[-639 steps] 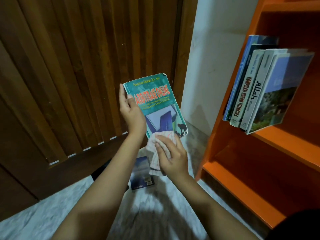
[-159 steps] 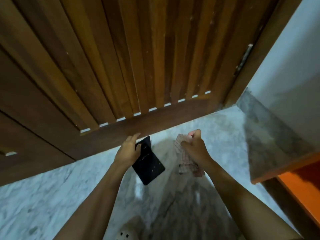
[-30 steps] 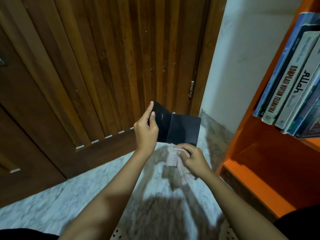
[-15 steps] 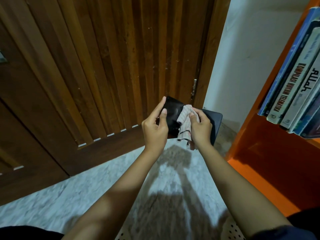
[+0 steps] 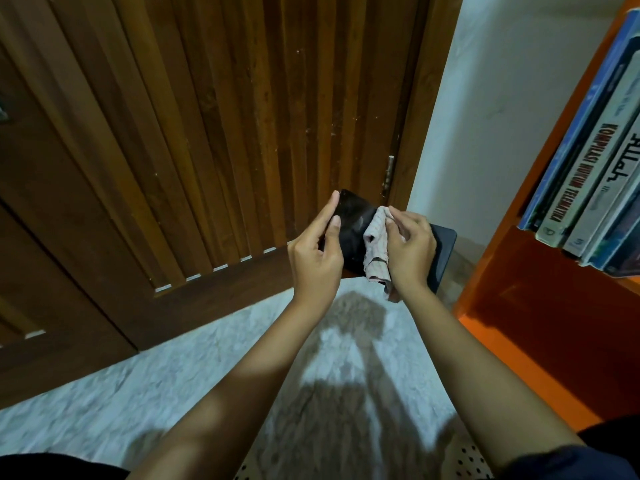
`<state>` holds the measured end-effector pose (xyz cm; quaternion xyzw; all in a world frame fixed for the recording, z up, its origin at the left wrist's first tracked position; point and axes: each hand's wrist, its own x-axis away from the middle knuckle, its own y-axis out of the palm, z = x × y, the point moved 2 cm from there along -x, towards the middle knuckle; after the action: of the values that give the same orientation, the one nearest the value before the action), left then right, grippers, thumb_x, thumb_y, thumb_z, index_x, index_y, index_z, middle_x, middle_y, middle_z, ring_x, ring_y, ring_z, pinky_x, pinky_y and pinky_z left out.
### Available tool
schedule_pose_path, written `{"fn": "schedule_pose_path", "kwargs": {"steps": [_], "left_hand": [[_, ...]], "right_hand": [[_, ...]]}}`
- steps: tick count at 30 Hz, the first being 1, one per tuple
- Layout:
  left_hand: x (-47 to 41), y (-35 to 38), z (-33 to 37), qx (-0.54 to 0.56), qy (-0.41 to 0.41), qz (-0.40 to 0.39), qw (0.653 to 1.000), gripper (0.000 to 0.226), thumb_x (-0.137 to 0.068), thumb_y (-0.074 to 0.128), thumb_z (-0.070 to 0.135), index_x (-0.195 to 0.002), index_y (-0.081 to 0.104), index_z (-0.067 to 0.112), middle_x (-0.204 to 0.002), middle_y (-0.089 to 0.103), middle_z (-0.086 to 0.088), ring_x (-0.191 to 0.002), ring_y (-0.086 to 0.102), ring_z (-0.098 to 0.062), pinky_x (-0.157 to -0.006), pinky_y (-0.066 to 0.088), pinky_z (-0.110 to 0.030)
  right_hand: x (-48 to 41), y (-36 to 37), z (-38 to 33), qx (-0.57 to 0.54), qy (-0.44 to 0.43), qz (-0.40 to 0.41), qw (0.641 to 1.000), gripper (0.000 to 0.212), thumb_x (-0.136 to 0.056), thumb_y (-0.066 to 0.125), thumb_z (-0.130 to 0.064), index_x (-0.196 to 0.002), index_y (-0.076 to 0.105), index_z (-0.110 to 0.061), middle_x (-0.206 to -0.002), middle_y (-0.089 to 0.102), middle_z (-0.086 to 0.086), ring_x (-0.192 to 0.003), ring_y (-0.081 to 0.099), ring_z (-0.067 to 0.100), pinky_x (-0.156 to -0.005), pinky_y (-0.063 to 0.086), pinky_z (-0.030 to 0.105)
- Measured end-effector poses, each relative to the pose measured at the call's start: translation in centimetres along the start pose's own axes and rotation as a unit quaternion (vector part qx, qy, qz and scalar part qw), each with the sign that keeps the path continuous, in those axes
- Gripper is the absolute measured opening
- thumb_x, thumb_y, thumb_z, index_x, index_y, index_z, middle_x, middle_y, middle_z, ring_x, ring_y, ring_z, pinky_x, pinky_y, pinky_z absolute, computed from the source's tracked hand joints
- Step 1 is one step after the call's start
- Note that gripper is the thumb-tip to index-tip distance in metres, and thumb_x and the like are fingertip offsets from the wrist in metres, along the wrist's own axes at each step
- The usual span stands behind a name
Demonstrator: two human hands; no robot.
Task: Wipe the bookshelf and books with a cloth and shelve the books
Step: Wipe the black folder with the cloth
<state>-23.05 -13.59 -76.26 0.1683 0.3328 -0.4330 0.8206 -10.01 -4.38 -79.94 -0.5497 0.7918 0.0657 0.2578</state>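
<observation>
A thin black book (image 5: 352, 223) lies open in the air in front of me, its right half (image 5: 441, 251) sticking out past my right hand. My left hand (image 5: 318, 251) grips its left edge, thumb and forefinger along the cover. My right hand (image 5: 408, 249) holds a crumpled pale striped cloth (image 5: 375, 249) pressed against the book's middle. The orange bookshelf (image 5: 491, 258) stands to the right, with several books (image 5: 588, 174) leaning on its upper shelf.
A dark slatted wooden door (image 5: 207, 133) fills the view ahead. A white wall (image 5: 512, 98) lies between door and shelf. Below is a pale marble floor (image 5: 156, 393). The lower orange shelf board (image 5: 540, 368) shows at right.
The book and both hands have risen slightly. My right hand brought the cloth up from below the book onto its open middle and has shifted it a little there.
</observation>
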Motion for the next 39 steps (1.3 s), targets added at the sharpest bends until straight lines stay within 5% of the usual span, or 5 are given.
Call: {"fn": "schedule_pose_path", "kwargs": {"steps": [10, 12, 16, 25, 39], "left_hand": [[0.1, 0.2, 0.3, 0.004, -0.025, -0.002, 1.000, 0.034, -0.095, 0.051, 0.005, -0.128, 0.054, 0.006, -0.121, 0.063, -0.016, -0.085, 0.058, -0.029, -0.065, 0.043, -0.038], [0.2, 0.2, 0.2, -0.001, -0.025, -0.002, 1.000, 0.034, -0.095, 0.050, 0.005, -0.129, 0.053, 0.005, -0.118, 0.064, -0.019, -0.085, 0.058, -0.026, -0.053, 0.031, -0.004], [0.3, 0.4, 0.3, 0.001, -0.024, 0.002, 1.000, 0.034, -0.095, 0.050, 0.007, -0.129, 0.052, 0.012, -0.123, 0.063, -0.013, -0.087, 0.053, -0.041, -0.061, 0.044, -0.038], [0.5, 0.7, 0.6, 0.004, -0.014, 0.022, 1.000, 0.034, -0.095, 0.051, 0.006, -0.128, 0.054, 0.008, -0.126, 0.057, 0.004, -0.039, 0.039, -0.013, -0.043, 0.029, -0.015], [0.4, 0.8, 0.0, 0.033, -0.030, 0.016, 0.999, 0.034, -0.094, 0.053, 0.006, -0.128, 0.055, 0.008, -0.117, 0.059, 0.022, -0.065, 0.044, 0.011, -0.064, 0.040, -0.007]], "right_hand": [[0.1, -0.8, -0.3, 0.008, -0.043, 0.006, 0.999, 0.012, -0.086, 0.061, -0.005, -0.093, 0.070, -0.009, -0.101, 0.064, 0.003, -0.091, 0.058, 0.011, -0.079, 0.043, 0.007], [0.0, -0.9, -0.3, 0.006, -0.047, 0.000, 0.999, 0.012, -0.085, 0.063, -0.004, -0.091, 0.073, -0.005, -0.096, 0.067, 0.006, -0.087, 0.060, 0.011, -0.076, 0.041, 0.002], [0.5, -0.8, -0.2, -0.002, -0.040, -0.025, 0.999, 0.018, -0.087, 0.065, -0.014, -0.101, 0.073, -0.005, -0.100, 0.067, 0.001, -0.091, 0.059, 0.007, -0.081, 0.040, 0.000], [0.6, -0.7, -0.8, 0.000, 0.001, -0.055, 0.998, 0.033, -0.085, 0.068, -0.025, -0.113, 0.068, -0.007, -0.109, 0.060, 0.007, -0.096, 0.053, 0.007, -0.078, 0.035, -0.004], [2.0, 0.6, 0.2, 0.111, 0.023, -0.123, 0.986, 0.028, -0.095, 0.054, -0.016, -0.115, 0.065, -0.001, -0.111, 0.057, 0.021, -0.093, 0.054, 0.021, -0.074, 0.030, 0.004]]}}
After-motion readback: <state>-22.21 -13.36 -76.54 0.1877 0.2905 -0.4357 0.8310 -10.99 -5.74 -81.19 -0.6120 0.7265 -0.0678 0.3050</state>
